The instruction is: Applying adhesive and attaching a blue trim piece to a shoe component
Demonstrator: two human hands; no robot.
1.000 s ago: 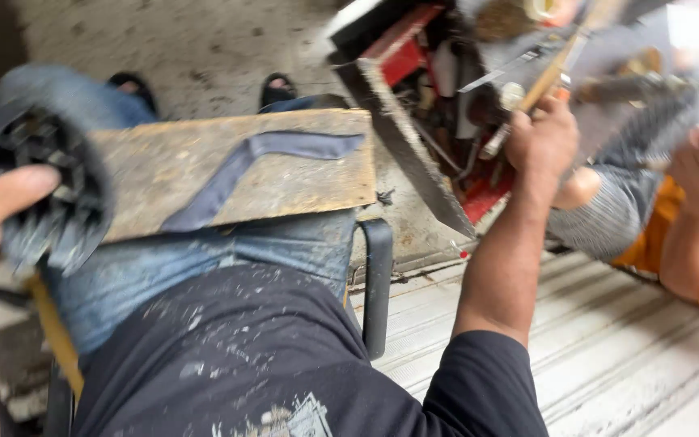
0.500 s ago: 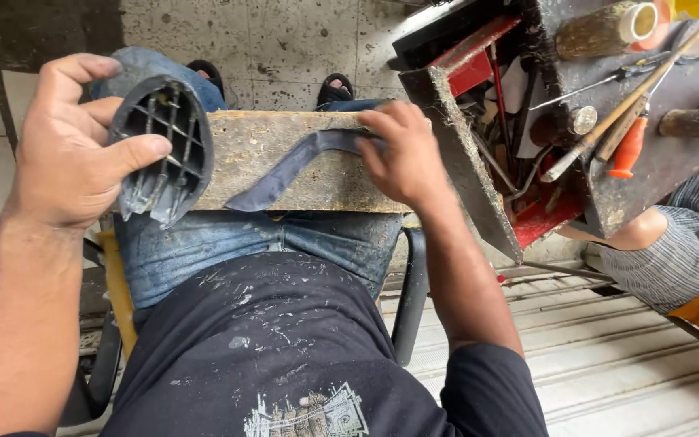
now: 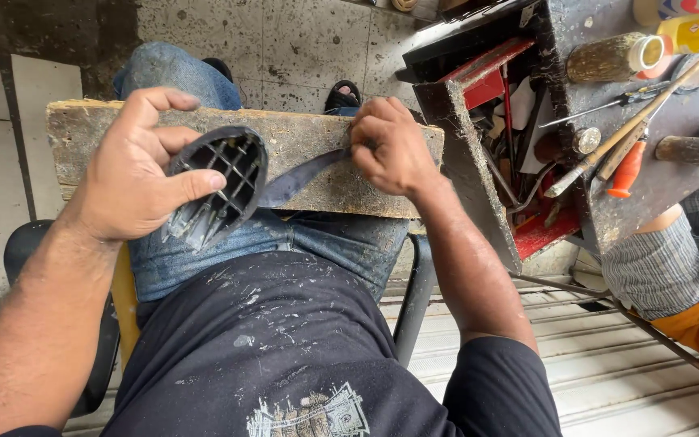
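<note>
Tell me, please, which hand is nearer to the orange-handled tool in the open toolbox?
Right. The right hand rests on the wooden board beside the toolbox, while the left hand grips a black gridded sole at the board's far end from the orange-handled tool.

The right hand [image 3: 390,146] hides the strap's [image 3: 297,180] far end — grip unclear.

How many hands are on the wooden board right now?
2. The left hand grips a black gridded shoe sole over the wooden board; the right hand pinches a dark strap lying on it.
</note>
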